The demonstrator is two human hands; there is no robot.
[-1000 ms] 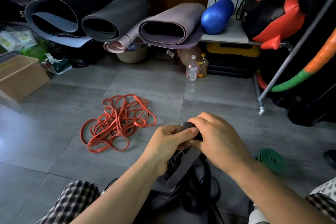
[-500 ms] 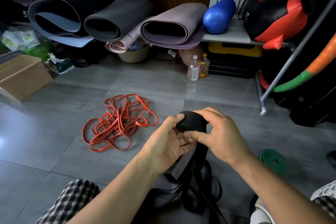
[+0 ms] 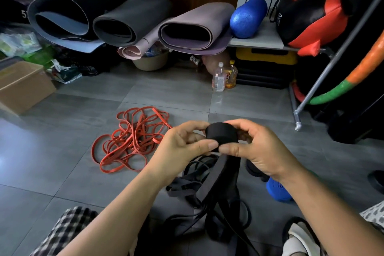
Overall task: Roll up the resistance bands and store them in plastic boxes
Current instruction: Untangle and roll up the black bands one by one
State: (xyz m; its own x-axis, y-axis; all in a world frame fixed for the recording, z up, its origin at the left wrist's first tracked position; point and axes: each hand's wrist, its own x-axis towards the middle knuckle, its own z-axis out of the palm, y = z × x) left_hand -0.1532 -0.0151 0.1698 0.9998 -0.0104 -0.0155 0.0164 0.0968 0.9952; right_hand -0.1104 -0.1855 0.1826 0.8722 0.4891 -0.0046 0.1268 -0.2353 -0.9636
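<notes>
A wide black resistance band (image 3: pixel 222 135) is partly wound into a thick roll held at chest height over the floor. My left hand (image 3: pixel 182 147) pinches the roll's left side between thumb and fingers. My right hand (image 3: pixel 256 147) grips its right side, thumb pressed on the front. The band's loose tail hangs down to a heap of black bands (image 3: pixel 209 199) on the floor below. A tangle of thin orange-red bands (image 3: pixel 129 141) lies on the tiles to the left. A blue rolled band (image 3: pixel 277 190) sits under my right forearm. No plastic box shows.
Rolled mats (image 3: pixel 128 18) and a blue foam roller (image 3: pixel 247 17) line the back. Two bottles (image 3: pixel 223 78) stand on the floor, a cardboard box (image 3: pixel 22 85) at left, a metal rack leg (image 3: pixel 298 125) at right. My knees and a sandal (image 3: pixel 299 241) frame the bottom.
The black roll has grown thicker and turned in my hands. Both hands have lifted slightly and spread to the roll's sides; the blue roll now shows under my right arm.
</notes>
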